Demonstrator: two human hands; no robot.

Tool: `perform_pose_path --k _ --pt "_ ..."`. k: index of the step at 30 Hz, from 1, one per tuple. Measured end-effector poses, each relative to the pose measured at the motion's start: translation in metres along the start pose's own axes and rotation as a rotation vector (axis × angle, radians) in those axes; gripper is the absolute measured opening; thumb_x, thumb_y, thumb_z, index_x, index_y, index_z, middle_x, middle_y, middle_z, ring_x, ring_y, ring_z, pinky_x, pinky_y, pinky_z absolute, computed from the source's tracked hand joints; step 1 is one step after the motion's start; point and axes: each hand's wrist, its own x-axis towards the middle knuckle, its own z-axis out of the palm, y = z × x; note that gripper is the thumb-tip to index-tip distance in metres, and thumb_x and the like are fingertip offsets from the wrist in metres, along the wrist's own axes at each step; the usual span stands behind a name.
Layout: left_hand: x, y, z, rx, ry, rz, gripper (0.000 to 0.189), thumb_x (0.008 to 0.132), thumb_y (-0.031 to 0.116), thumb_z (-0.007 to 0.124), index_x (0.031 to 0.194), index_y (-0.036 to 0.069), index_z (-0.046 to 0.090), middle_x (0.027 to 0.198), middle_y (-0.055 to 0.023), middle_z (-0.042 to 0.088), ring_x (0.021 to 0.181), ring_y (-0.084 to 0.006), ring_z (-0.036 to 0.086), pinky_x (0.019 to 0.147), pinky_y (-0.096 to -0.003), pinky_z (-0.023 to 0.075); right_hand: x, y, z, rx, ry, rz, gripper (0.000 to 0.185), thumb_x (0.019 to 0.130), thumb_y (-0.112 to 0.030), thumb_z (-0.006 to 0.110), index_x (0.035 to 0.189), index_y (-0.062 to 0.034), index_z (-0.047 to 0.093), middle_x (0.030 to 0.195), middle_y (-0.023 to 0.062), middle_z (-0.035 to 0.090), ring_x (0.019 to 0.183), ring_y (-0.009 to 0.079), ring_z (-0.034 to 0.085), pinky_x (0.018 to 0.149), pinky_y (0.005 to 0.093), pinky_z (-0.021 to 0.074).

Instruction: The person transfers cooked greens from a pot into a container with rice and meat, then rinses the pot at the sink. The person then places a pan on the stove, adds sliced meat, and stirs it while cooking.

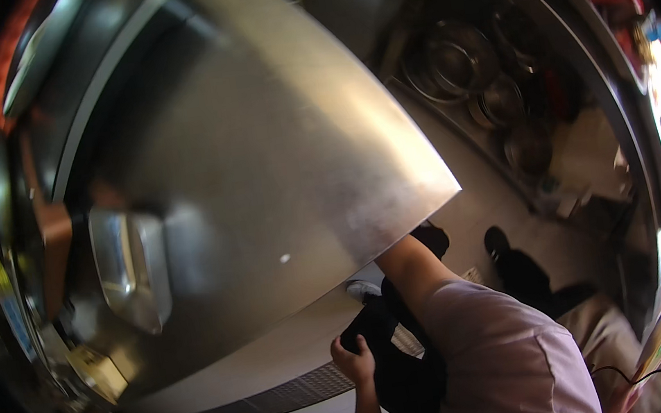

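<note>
My left hand [354, 359] hangs low beside the dark trouser leg [389, 379], below the front edge of a stainless steel table [262, 153]. Its fingers are curled against something black, and I cannot tell whether that is held or is only the trousers behind. My right forearm [409, 265] reaches down under the table's near corner. The tabletop hides my right hand and whatever it touches. A small white speck [285, 258] lies on the bare steel near the front edge.
A rectangular metal pan [152, 265] and a yellowish box [100, 372] are on the left. Metal pots and bowls [452, 64] sit low on the right. A drain grate [279, 396] crosses the floor. At the right, another person [601, 322] stands close, with an arm showing.
</note>
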Motion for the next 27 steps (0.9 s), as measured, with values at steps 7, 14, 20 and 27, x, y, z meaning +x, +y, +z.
perform_pose_path --k 7,14,20,27 --pt "0.010 -0.046 -0.022 0.056 -0.349 0.070 0.069 0.080 0.027 0.070 0.133 0.002 0.034 0.131 -0.0242 0.038 0.123 -0.0402 0.038 0.103 -0.0459 0.0334 0.046 -0.024 0.011 0.261 0.112 0.086 0.054 0.083 -0.051 0.058 0.106 -0.0026 0.062 0.109 0.0194 0.063 0.103 0.0336 0.060 0.085 0.0396 0.0491" --pt "0.003 -0.067 -0.038 0.134 -0.558 0.089 0.071 0.079 0.030 0.070 0.135 0.006 0.034 0.129 -0.0247 0.041 0.119 -0.0404 0.042 0.102 -0.0436 0.0354 0.022 -0.009 0.005 0.458 0.169 0.087 0.051 0.081 -0.052 0.060 0.080 -0.0010 0.068 0.082 0.0223 0.066 0.082 0.0360 0.064 0.073 0.0433 0.0493" --pt "-0.015 -0.048 -0.047 0.272 -0.722 0.131 0.078 0.077 0.034 0.070 0.137 0.005 0.031 0.128 -0.0264 0.043 0.118 -0.0414 0.043 0.100 -0.0441 0.0376 -0.075 0.084 -0.050 0.396 0.050 0.101 0.061 0.084 -0.057 0.054 0.078 0.0028 0.067 0.082 0.0240 0.065 0.085 0.0364 0.063 0.076 0.0435 0.0487" --pt "-0.003 -0.035 -0.063 0.313 -0.794 0.105 0.080 0.077 0.038 0.069 0.135 -0.002 0.031 0.125 -0.0286 0.047 0.117 -0.0422 0.046 0.100 -0.0434 0.0376 -0.206 0.259 -0.145 0.767 0.097 0.580 0.052 0.089 -0.051 0.051 0.115 -0.0074 0.062 0.102 0.0091 0.068 0.082 0.0195 0.065 0.062 0.0342 0.0496"
